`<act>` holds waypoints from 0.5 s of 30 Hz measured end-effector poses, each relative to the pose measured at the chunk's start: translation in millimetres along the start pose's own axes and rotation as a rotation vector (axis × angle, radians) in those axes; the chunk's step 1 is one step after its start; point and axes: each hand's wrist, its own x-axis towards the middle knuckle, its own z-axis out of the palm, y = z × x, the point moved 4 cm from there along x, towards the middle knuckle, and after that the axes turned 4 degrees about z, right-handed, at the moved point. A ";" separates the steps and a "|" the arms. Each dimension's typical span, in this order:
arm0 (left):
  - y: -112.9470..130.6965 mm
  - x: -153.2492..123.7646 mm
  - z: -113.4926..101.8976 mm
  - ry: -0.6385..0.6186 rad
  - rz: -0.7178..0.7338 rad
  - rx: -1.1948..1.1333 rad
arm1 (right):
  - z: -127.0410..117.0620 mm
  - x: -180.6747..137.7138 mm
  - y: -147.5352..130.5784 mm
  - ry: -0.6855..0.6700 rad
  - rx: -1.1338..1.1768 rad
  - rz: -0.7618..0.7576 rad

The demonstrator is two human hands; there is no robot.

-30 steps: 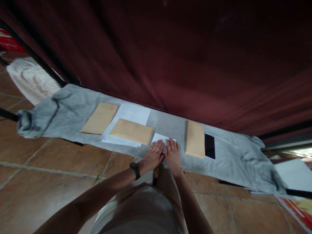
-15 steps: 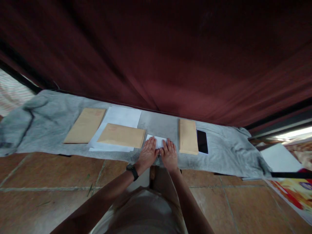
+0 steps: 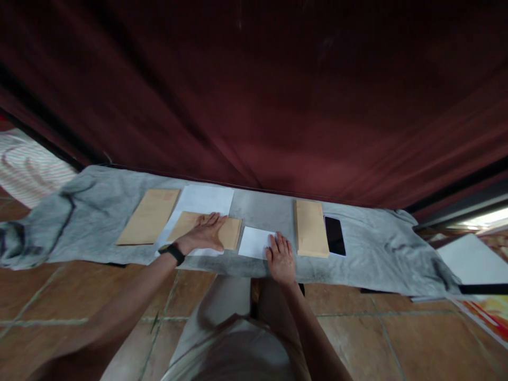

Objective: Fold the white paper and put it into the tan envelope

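My left hand (image 3: pixel 207 233), fingers spread, is over a stack of brown envelopes (image 3: pixel 230 234); whether it presses on them I cannot tell. Under that stack lie white paper sheets (image 3: pixel 210 197). In front of me rests a small white piece of paper (image 3: pixel 253 242), apparently folded. My right hand (image 3: pixel 281 258) lies flat on its right edge, fingers stretched out. To the right of that hand is another stack of brown envelopes (image 3: pixel 311 227).
A phone (image 3: pixel 335 235) lies beside the right-hand stack. Farther left is a larger brown envelope (image 3: pixel 150 217). Everything sits on a narrow surface covered with grey cloth (image 3: pixel 373 248), against a dark red curtain (image 3: pixel 254 116). Tiled floor (image 3: pixel 349 338) shows below.
My left hand has left the small white paper and moved left over the brown envelopes. My right hand stays at the paper's right edge, and more of the paper shows.
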 end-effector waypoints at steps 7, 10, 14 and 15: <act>10.4 -4.5 -4.3 0.012 0.044 0.056 | 0.8 0.7 0.0 -0.014 -0.004 0.005; 14.4 -4.4 -9.1 0.010 0.077 0.063 | 1.3 0.2 -0.3 -0.007 -0.005 0.006; 18.9 -3.9 -20.7 0.018 0.126 0.053 | -1.8 0.3 1.5 -0.026 0.083 0.035; 20.1 -4.7 -24.0 0.032 0.130 0.056 | -3.7 1.5 2.0 -0.043 0.137 0.054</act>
